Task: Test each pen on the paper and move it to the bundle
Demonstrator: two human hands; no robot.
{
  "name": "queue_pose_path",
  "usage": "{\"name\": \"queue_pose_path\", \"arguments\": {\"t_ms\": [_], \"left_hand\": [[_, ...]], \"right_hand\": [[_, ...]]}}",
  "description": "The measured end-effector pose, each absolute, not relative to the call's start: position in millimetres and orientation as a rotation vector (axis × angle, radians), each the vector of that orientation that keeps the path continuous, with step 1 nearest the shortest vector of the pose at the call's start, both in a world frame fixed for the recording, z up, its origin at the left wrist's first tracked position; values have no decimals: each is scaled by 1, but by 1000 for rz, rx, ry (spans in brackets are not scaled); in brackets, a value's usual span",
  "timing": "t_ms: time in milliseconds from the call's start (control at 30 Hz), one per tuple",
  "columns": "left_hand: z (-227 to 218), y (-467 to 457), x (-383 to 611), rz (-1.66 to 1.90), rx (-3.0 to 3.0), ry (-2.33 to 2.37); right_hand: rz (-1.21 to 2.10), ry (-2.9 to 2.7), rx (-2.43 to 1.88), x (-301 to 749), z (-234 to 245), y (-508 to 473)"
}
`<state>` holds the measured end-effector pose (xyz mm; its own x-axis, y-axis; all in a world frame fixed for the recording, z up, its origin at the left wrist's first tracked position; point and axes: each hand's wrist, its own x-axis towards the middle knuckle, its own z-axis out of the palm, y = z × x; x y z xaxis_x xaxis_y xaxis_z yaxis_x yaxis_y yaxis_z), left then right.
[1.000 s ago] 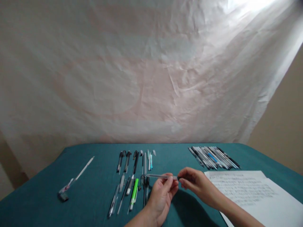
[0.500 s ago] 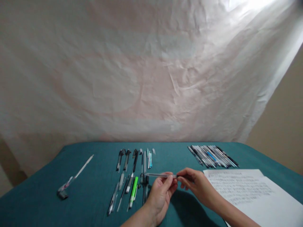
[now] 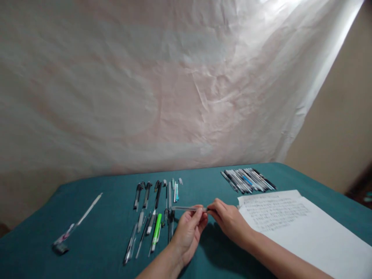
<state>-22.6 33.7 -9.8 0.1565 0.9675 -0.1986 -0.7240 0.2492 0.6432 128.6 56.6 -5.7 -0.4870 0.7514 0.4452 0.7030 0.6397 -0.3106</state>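
A slim clear pen (image 3: 183, 208) lies level between my two hands above the table. Its barrel is pinched between the thumb and fingers of my left hand (image 3: 187, 232), and its far end points left. My right hand (image 3: 228, 221) has its fingertips closed round the dark end of the same pen; the fingers hide most of that tip. Just left of my left hand are pens and pen parts in loose rows, among them a bright green pen (image 3: 156, 231), a clear pen (image 3: 130, 244) and black-capped pens (image 3: 147, 195).
A tight row of pens (image 3: 248, 181) lies at the back right. In front of it are handwritten paper sheets (image 3: 270, 213), partly under my right forearm. Far left on the green cloth (image 3: 99, 248) lie a thin white stick (image 3: 89, 209) and a crumpled clear wrapper (image 3: 61, 244).
My view has turned a little to the right and tilted. The right hand has rolled over, its back now more upward, with its fingers still on the pen's dark end. The left hand keeps its hold.
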Motion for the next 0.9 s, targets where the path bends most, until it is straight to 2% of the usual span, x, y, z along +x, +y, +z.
{"name": "queue_pose_path", "arguments": {"t_ms": [267,433,567,733,900], "left_hand": [[-8,36,-18,1227,500,686],[-9,35,-17,1198,558,705],[-12,34,-17,1190,614,715],[-13,35,-16,1203,641,705],[-12,35,-16,1248,583,720]], "right_hand": [[-228,-2380,-1115,133,-13,59],[-285,-2385,-1165,133,-12,56],[-106,-2329,-1284,129,-14,52],[433,-2223,-1310,128,-8,52],[415,-2222,-1242,135,4,51]]}}
